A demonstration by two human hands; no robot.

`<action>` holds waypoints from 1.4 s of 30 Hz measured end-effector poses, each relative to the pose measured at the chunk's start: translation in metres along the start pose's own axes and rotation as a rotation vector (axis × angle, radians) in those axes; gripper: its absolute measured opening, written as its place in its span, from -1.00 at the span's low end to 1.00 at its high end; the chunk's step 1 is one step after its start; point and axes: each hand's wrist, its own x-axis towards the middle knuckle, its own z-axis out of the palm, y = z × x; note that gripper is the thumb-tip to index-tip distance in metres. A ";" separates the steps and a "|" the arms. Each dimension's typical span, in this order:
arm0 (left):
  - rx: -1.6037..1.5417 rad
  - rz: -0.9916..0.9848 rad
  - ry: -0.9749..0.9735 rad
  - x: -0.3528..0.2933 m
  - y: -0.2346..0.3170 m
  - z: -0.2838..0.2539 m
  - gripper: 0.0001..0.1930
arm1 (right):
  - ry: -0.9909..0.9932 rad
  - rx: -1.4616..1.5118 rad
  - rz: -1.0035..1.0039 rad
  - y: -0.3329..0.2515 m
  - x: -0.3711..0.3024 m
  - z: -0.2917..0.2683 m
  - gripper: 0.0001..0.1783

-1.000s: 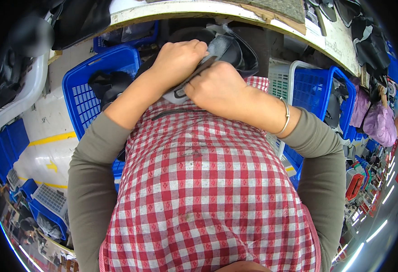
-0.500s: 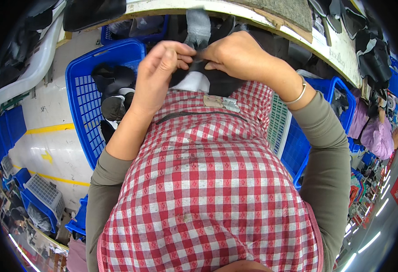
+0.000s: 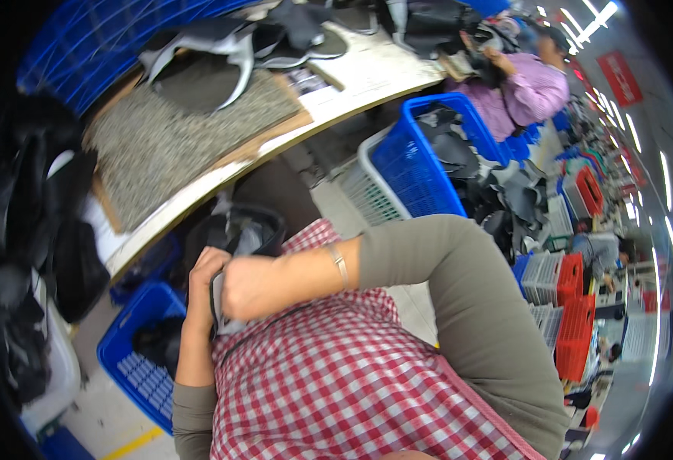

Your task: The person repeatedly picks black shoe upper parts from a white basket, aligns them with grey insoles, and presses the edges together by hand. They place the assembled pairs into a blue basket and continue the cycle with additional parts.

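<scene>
Table [image 3: 378, 73] edge cuts on a slant past the hands, with a gap between it and the checked apron [image 3: 313, 368]; a grey board [image 3: 171, 165] takes up much of the near top. On the person's left, a blue basket [image 3: 118, 326] sits close beside the left forearm, so there's little room that way. To the right there's more: a strip of bare floor [image 3: 336, 201] shows before the 2 other baskets, 1 white [image 3: 378, 184], 1 blue [image 3: 409, 138]. The right elbow juts wide, its forearm crossing level over the apron; the left forearm points up. The dark piece [image 3: 216, 303] is between the hands, against the apron. The right hand [image 3: 246, 287] has its fingers curled together, clamped on it, slightly blurred. The left hand [image 3: 204, 272] is bent just beside; its fingertips are hidden, so I can't tell their grip.
</scene>
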 end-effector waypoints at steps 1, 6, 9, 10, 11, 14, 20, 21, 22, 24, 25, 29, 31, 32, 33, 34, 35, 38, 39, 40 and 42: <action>0.071 0.007 -0.095 0.004 -0.009 0.002 -0.90 | 0.069 -0.030 -0.033 -0.004 -0.001 0.005 -0.89; 0.276 -0.184 -0.139 0.008 -0.056 0.030 -0.89 | -0.081 -0.085 -0.079 0.005 0.002 0.027 -0.88; 0.465 -0.239 0.030 0.010 -0.053 0.044 -0.86 | -0.227 -0.051 0.043 0.024 0.008 0.028 -0.85; 0.338 -0.305 0.116 0.012 -0.047 0.038 -0.82 | -0.310 0.029 0.079 0.030 0.010 0.026 -0.84; 0.207 -0.359 0.212 0.014 -0.036 0.036 -0.76 | -0.293 0.183 0.016 0.043 0.013 0.024 -0.81; -0.461 -0.611 0.599 0.000 0.009 0.004 -0.63 | -0.480 0.401 0.176 0.075 0.013 0.019 -0.71; -0.383 -0.712 0.395 -0.042 0.051 0.010 -0.57 | -0.242 0.594 0.114 0.103 -0.003 0.020 -0.68; -0.527 -0.698 0.488 -0.047 0.053 0.015 -0.71 | -0.287 0.547 0.122 0.105 -0.002 0.018 -0.69; -0.566 -0.680 0.565 -0.047 0.053 0.020 -0.78 | -0.289 0.610 0.151 0.109 -0.004 0.016 -0.66; -0.377 -0.558 0.664 -0.050 0.054 0.023 -0.81 | -0.364 0.923 0.275 0.122 -0.003 0.011 -0.58; -0.101 -0.472 0.620 -0.050 0.053 0.021 -0.80 | -0.397 1.101 0.355 0.128 -0.004 0.011 -0.60; 0.389 0.279 0.200 -0.052 0.051 0.011 -0.72 | -0.573 1.398 0.529 0.142 -0.015 0.017 -0.56; 0.494 0.391 -0.061 -0.053 0.046 0.009 -0.68 | -0.629 1.390 0.585 0.140 -0.019 0.025 -0.56; 0.527 0.403 -0.101 -0.053 0.044 0.008 -0.68 | -0.639 1.390 0.599 0.137 -0.019 0.027 -0.56; 0.581 0.307 -0.168 -0.052 0.042 0.007 -0.70 | -0.598 1.235 0.587 0.133 -0.018 0.028 -0.58; 0.650 0.152 -0.263 -0.052 0.042 0.003 -0.73 | -0.552 1.101 0.554 0.129 -0.016 0.026 -0.60; 0.710 0.044 -0.284 -0.049 0.045 0.001 -0.71 | -0.501 0.947 0.537 0.124 -0.012 0.022 -0.62; 0.628 -0.017 -0.382 -0.041 0.060 -0.016 -0.69 | -0.380 0.641 0.407 0.113 -0.005 -0.005 -0.67; 0.401 -0.084 -0.504 -0.035 0.064 -0.025 -0.68 | -0.354 0.690 0.365 0.111 -0.008 -0.019 -0.70; 0.056 -0.133 -0.368 -0.029 0.067 -0.031 -0.79 | -0.366 0.687 0.381 0.110 -0.011 -0.031 -0.70; -0.332 -0.461 0.027 -0.013 0.064 -0.039 -0.80 | -0.359 0.704 0.381 0.109 -0.022 -0.050 -0.71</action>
